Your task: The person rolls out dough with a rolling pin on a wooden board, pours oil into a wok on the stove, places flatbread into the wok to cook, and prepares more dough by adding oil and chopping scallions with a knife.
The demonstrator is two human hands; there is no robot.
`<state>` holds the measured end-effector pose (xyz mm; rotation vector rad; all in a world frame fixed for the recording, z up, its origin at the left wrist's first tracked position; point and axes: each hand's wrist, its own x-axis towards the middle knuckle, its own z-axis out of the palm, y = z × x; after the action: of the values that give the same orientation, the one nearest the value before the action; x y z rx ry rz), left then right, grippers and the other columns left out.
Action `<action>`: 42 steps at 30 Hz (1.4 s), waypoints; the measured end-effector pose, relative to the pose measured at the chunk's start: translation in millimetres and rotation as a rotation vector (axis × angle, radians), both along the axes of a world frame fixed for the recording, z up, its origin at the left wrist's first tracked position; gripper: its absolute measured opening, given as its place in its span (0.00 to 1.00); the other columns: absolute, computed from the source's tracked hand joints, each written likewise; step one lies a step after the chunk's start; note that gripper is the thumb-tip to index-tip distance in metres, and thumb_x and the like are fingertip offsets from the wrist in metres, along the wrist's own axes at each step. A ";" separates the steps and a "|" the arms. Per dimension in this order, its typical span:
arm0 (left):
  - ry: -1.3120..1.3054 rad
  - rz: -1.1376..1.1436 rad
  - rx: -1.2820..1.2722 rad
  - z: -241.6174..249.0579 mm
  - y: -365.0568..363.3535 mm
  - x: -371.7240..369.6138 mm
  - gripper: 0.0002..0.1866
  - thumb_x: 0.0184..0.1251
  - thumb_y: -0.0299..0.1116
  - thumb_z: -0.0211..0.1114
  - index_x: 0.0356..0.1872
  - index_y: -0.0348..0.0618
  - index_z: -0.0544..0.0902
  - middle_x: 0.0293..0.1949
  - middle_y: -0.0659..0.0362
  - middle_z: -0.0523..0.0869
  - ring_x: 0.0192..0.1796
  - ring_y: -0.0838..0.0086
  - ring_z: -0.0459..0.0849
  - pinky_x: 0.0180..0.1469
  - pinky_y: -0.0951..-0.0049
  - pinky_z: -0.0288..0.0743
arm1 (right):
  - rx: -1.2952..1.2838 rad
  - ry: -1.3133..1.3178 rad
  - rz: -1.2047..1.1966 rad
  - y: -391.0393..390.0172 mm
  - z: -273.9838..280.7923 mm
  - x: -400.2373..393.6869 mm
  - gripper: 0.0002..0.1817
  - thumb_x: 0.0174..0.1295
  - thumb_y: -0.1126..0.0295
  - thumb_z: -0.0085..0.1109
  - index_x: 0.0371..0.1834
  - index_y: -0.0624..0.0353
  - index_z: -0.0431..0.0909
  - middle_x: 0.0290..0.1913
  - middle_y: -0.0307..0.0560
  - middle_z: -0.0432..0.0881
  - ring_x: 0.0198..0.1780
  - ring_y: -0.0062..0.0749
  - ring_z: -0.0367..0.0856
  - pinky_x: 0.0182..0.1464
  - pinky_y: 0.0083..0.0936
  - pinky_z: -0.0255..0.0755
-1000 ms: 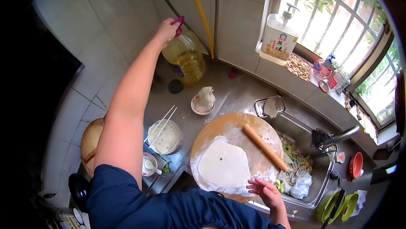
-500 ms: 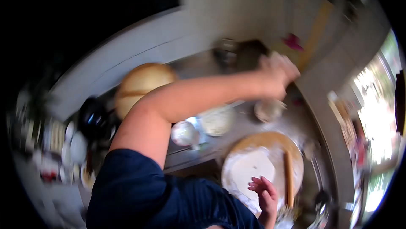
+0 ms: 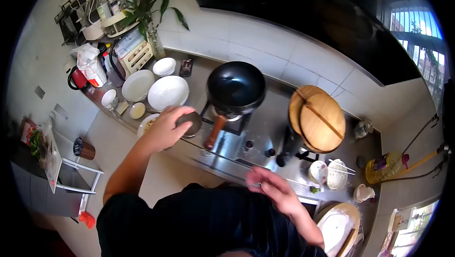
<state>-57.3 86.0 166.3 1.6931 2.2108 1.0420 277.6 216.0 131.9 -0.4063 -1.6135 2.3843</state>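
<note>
My left hand [image 3: 166, 128] is closed around the edge of a dark, round, flat-topped object [image 3: 191, 124], possibly a lid or a jar seen from above. It is held over the counter's front edge, left of the wok's wooden handle [image 3: 216, 133]. Partly hidden behind this hand is a bowl [image 3: 143, 123] with yellowish food. My right hand [image 3: 275, 189] hovers in front of my body, slightly blurred, fingers apart and holding nothing. The black wok [image 3: 236, 86] sits on the left burner. At lower right, a floured round board [image 3: 354, 209] bears a flat white sheet of dough [image 3: 334, 228] and a rolling pin [image 3: 347, 242].
White bowls [image 3: 168, 93] stand left of the wok. Round wooden lids [image 3: 323, 122] cover a pot on the right burner. Beyond are a small bowl [image 3: 318, 172], a bowl with chopsticks [image 3: 337, 176] and an oil bottle [image 3: 383, 167]. A plant [image 3: 152, 13] stands at the back.
My view has swung left from the dough board to the stove. My left hand, reaching far right before, is now left of the wok with the dark round object. My right hand has left the board.
</note>
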 end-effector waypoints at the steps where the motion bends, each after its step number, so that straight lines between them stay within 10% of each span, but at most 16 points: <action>1: -0.005 -0.007 -0.001 -15.6 -24.4 -28.8 0.18 0.63 0.31 0.62 0.54 0.40 0.76 0.50 0.49 0.80 0.54 0.57 0.77 0.57 0.64 0.70 | 0.003 -0.091 -0.024 -6.2 -10.5 -43.6 0.32 0.70 0.63 0.53 0.72 0.67 0.55 0.66 0.58 0.67 0.67 0.40 0.67 0.65 0.40 0.66; 3: -0.144 0.048 0.024 -55.8 -68.4 -69.9 0.18 0.63 0.31 0.63 0.54 0.40 0.77 0.50 0.50 0.81 0.54 0.59 0.78 0.56 0.65 0.70 | 0.264 -0.297 -0.248 -8.4 -63.1 -121.5 0.37 0.69 0.58 0.54 0.74 0.65 0.51 0.69 0.61 0.63 0.68 0.47 0.65 0.66 0.40 0.65; 5: -0.264 0.090 0.015 -90.5 -105.3 -92.1 0.18 0.63 0.30 0.63 0.54 0.40 0.77 0.50 0.52 0.81 0.53 0.62 0.79 0.54 0.67 0.71 | -0.042 -0.502 -0.441 0.5 -81.5 -184.8 0.35 0.67 0.56 0.56 0.70 0.67 0.58 0.61 0.62 0.71 0.62 0.45 0.73 0.62 0.38 0.69; 8: -0.464 0.166 -0.021 -100.9 -133.4 -112.9 0.18 0.63 0.30 0.64 0.54 0.41 0.77 0.51 0.54 0.81 0.52 0.67 0.79 0.50 0.71 0.72 | -0.514 -0.405 -0.426 2.6 -82.8 -239.1 0.14 0.66 0.60 0.55 0.35 0.60 0.70 0.31 0.49 0.78 0.34 0.36 0.79 0.29 0.28 0.73; 13: -0.618 0.246 -0.100 -102.4 -155.4 -136.2 0.17 0.64 0.30 0.64 0.54 0.41 0.78 0.53 0.56 0.81 0.53 0.73 0.79 0.44 0.76 0.73 | -0.600 -0.280 -0.442 20.3 -54.3 -256.1 0.12 0.60 0.72 0.53 0.18 0.55 0.66 0.17 0.37 0.69 0.17 0.21 0.67 0.19 0.15 0.64; 19: -0.680 0.261 -0.047 -108.6 -150.8 -153.5 0.18 0.64 0.29 0.63 0.55 0.40 0.77 0.52 0.56 0.81 0.55 0.70 0.78 0.55 0.70 0.70 | -1.055 -0.076 -0.238 44.9 -16.1 -209.4 0.08 0.61 0.78 0.52 0.40 0.65 0.65 0.25 0.36 0.67 0.21 0.16 0.67 0.22 0.15 0.67; 31: -0.701 0.164 -0.099 -102.4 -115.1 -162.5 0.17 0.64 0.28 0.61 0.54 0.38 0.77 0.53 0.54 0.80 0.60 0.69 0.75 0.66 0.64 0.62 | -0.379 -0.527 -0.215 26.6 7.2 -134.2 0.16 0.55 0.77 0.58 0.45 0.63 0.65 0.24 0.42 0.72 0.22 0.24 0.71 0.25 0.24 0.70; 37: -0.650 0.104 -0.026 -105.6 -102.6 -164.2 0.16 0.65 0.24 0.57 0.55 0.41 0.76 0.51 0.61 0.79 0.49 0.78 0.75 0.54 0.76 0.69 | -0.020 -0.653 -0.089 30.9 -2.6 -114.4 0.16 0.55 0.77 0.59 0.44 0.63 0.65 0.22 0.41 0.72 0.20 0.26 0.73 0.24 0.26 0.72; 42: -0.661 0.106 -0.049 -103.9 -99.7 -169.7 0.15 0.65 0.24 0.58 0.53 0.42 0.77 0.50 0.64 0.79 0.48 0.79 0.75 0.53 0.76 0.69 | -0.147 -0.518 -0.052 23.7 -11.5 -100.6 0.18 0.53 0.77 0.60 0.45 0.60 0.63 0.25 0.41 0.71 0.19 0.24 0.72 0.22 0.23 0.70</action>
<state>-227.0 -13.6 62.4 1.0059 1.8708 1.3186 177.0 239.7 120.3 -1.1585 -1.5832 2.4990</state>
